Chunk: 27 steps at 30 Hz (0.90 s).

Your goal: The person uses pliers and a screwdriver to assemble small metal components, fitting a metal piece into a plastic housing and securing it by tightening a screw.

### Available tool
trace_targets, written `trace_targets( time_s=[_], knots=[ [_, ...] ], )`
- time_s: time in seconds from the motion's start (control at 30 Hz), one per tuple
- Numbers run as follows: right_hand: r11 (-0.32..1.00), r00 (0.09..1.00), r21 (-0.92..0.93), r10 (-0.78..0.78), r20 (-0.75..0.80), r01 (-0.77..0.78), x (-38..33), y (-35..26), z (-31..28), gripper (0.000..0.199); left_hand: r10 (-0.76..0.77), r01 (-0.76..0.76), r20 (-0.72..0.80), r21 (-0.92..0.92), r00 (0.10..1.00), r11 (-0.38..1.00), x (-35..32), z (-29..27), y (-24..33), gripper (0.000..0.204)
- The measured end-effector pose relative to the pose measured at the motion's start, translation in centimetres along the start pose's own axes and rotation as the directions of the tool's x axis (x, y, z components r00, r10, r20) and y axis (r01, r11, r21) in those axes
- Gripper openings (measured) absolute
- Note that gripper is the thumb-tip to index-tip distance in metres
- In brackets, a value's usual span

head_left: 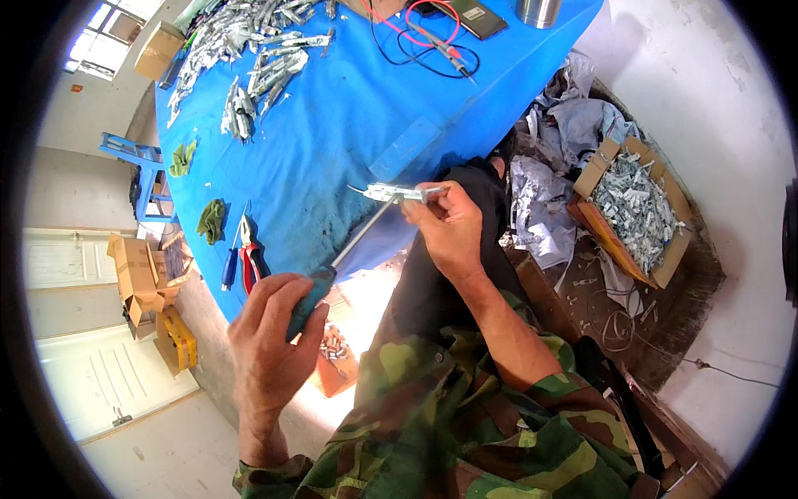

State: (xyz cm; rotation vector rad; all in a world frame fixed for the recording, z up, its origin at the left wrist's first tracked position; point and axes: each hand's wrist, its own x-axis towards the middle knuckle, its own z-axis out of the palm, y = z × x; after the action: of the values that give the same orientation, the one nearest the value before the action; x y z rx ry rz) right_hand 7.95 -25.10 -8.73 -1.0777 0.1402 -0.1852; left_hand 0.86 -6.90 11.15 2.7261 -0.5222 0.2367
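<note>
My left hand [274, 328] is wrapped round the teal handle of a screwdriver [359, 239], its long metal shaft slanting up and to the right. The tip meets a narrow silvery-white strip-like part [389, 192] with a thin bent end at its left. Between thumb and fingers, my right hand [453, 229] pinches the right end of that part, above my lap at the edge of the blue-covered table [332, 125]. On the far left of the cloth lies a heap of similar silvery strips [237, 37], with a few nearer bundles.
Red-handled pliers [248, 258], a blue screwdriver [230, 268] and a crumpled green cloth [212, 220] lie left. Test probes [449, 51] with leads and a metal cup [539, 10] sit farther back. A carton of scraps [636, 208] stands right; a box of small pieces [335, 370] is below.
</note>
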Motion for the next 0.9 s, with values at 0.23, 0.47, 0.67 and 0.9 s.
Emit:
trace_targets(
  time_s=[0.23,0.47,0.67,0.9],
  knots=[
    [0.957,0.996,-0.276,-0.09,-0.003,0.086,-0.3,-1.1,0.3,0.019,0.088,-0.084,-0.073,0.061,0.993,0.995,4.2,-2.0,-0.9,0.015],
    [0.958,0.988,-0.243,-0.139,0.074,0.153,0.3,-0.9,-0.1,0.02,0.151,-0.158,0.082,0.095,0.985,0.983,11.0,-4.4,-0.9,0.017],
    [0.925,0.989,-0.354,-0.115,0.093,0.141,0.1,-1.3,-0.1,0.02,0.191,-0.213,0.148,0.154,0.97,0.965,16.5,-4.2,-0.8,0.033],
    [0.911,0.983,-0.371,-0.153,0.104,0.181,0.3,-1.1,-0.4,0.022,0.324,-0.362,0.174,0.276,0.93,0.891,22.7,-2.4,-0.9,0.049]
  ],
)
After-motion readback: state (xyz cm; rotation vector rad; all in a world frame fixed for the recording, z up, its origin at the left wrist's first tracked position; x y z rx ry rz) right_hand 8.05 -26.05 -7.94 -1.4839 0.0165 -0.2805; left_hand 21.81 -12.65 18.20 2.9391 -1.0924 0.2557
